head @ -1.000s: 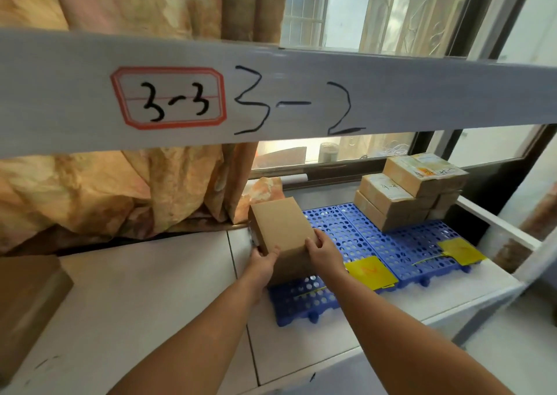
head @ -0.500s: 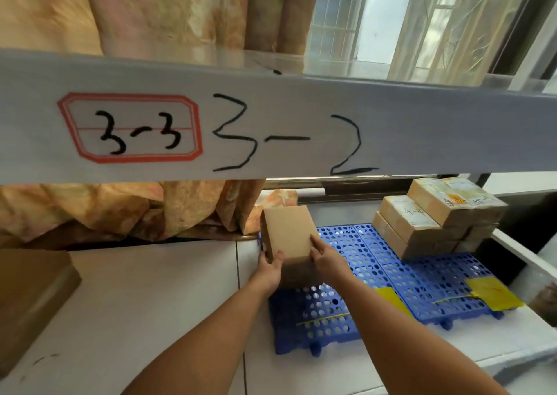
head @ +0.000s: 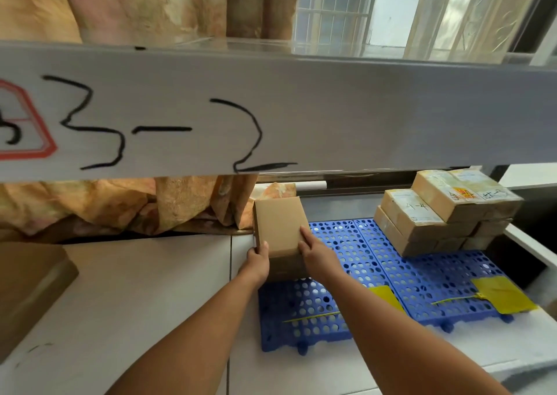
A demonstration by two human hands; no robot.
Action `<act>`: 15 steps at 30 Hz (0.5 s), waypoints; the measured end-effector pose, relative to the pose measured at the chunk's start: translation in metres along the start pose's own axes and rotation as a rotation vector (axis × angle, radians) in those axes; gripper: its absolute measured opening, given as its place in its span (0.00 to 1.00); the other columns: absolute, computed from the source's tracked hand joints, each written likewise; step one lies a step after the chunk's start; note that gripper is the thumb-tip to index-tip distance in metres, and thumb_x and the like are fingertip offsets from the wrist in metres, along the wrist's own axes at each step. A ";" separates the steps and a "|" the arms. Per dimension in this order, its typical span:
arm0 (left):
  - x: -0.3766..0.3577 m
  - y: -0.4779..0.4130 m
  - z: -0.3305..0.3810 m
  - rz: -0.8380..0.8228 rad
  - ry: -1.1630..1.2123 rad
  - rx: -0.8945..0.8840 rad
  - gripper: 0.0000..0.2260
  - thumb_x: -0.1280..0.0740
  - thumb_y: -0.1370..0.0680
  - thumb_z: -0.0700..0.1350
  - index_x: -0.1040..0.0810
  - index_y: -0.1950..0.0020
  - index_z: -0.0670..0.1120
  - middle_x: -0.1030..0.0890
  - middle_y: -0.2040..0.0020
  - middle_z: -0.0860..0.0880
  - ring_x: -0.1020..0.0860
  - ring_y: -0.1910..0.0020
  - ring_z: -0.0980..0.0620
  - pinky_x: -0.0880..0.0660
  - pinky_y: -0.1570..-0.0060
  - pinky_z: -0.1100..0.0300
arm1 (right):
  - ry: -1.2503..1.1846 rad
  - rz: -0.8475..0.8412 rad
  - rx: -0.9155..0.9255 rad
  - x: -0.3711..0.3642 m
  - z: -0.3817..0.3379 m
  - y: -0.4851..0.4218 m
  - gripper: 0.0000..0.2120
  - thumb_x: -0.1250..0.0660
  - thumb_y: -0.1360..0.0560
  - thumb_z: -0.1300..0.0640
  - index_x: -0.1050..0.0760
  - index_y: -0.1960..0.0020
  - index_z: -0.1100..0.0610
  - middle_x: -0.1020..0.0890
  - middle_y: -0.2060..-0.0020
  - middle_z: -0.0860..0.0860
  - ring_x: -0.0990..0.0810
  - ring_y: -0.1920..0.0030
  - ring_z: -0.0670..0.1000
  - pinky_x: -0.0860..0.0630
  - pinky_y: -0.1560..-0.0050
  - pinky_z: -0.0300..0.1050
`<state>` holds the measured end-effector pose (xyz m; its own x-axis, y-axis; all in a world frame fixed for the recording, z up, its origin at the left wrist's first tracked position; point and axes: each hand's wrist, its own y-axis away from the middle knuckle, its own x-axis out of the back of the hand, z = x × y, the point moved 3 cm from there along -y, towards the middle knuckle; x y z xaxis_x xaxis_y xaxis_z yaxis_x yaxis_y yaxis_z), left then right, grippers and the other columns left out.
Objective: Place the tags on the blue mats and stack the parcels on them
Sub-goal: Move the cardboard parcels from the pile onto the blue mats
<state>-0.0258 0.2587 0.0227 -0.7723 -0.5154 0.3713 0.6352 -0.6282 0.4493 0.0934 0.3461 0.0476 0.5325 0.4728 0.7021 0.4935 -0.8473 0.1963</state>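
A plain brown parcel (head: pixel 278 227) rests on the far left part of the left blue mat (head: pixel 304 313). My left hand (head: pixel 258 259) grips its left side and my right hand (head: pixel 315 251) grips its right side. A yellow tag (head: pixel 385 296) lies on the left mat's front right, partly under my right forearm. The right blue mat (head: pixel 422 283) carries a stack of taped parcels (head: pixel 443 210) at its back and a second yellow tag (head: pixel 503 293) at its front right.
A white shelf beam (head: pixel 331 108) marked 3-2 crosses just above the work space. Another brown box (head: pixel 27 286) sits on the white shelf (head: pixel 150 289) at far left. Curtains (head: pixel 120 204) hang behind, a window frame at the back right.
The parcel and both hands have stayed on the left mat's far end, pushed slightly further back. My head has moved down and to the right, so the beam fills more of the view.
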 end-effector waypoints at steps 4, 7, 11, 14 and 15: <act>-0.003 0.004 0.000 0.015 0.079 -0.003 0.33 0.52 0.22 0.66 0.40 0.24 0.46 0.31 0.30 0.41 0.31 0.33 0.40 0.34 0.32 0.46 | 0.031 -0.029 0.016 0.000 -0.001 0.003 0.23 0.52 0.17 0.46 0.50 0.23 0.42 0.33 0.28 0.57 0.30 0.33 0.59 0.31 0.38 0.50; -0.005 0.006 -0.001 0.009 0.174 0.043 0.34 0.48 0.23 0.67 0.43 0.24 0.48 0.33 0.29 0.42 0.32 0.32 0.40 0.35 0.36 0.49 | 0.055 -0.041 0.037 0.000 -0.001 0.005 0.23 0.53 0.17 0.45 0.51 0.23 0.42 0.32 0.28 0.57 0.30 0.33 0.59 0.31 0.39 0.50; -0.008 0.005 -0.001 0.035 0.230 0.038 0.32 0.42 0.23 0.64 0.43 0.23 0.49 0.33 0.29 0.43 0.32 0.33 0.41 0.34 0.37 0.48 | -0.058 -0.101 0.022 0.005 0.004 0.002 0.23 0.51 0.17 0.46 0.51 0.23 0.42 0.34 0.27 0.57 0.30 0.34 0.58 0.31 0.44 0.47; -0.010 0.007 0.000 0.076 0.211 0.027 0.34 0.42 0.24 0.65 0.43 0.24 0.48 0.32 0.29 0.43 0.31 0.33 0.41 0.34 0.33 0.45 | -0.130 -0.128 0.028 0.007 0.008 0.000 0.23 0.50 0.17 0.47 0.50 0.23 0.42 0.36 0.27 0.56 0.30 0.34 0.58 0.32 0.46 0.44; -0.010 0.007 0.000 0.090 0.195 0.024 0.35 0.42 0.24 0.65 0.44 0.23 0.48 0.32 0.29 0.42 0.31 0.33 0.40 0.34 0.32 0.44 | -0.128 -0.131 0.033 0.008 0.009 -0.001 0.23 0.50 0.17 0.47 0.50 0.23 0.41 0.35 0.27 0.56 0.30 0.34 0.58 0.32 0.45 0.45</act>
<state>-0.0133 0.2596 0.0221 -0.6964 -0.6735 0.2477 0.6999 -0.5613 0.4416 0.1033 0.3524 0.0467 0.5440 0.6075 0.5789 0.5854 -0.7690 0.2568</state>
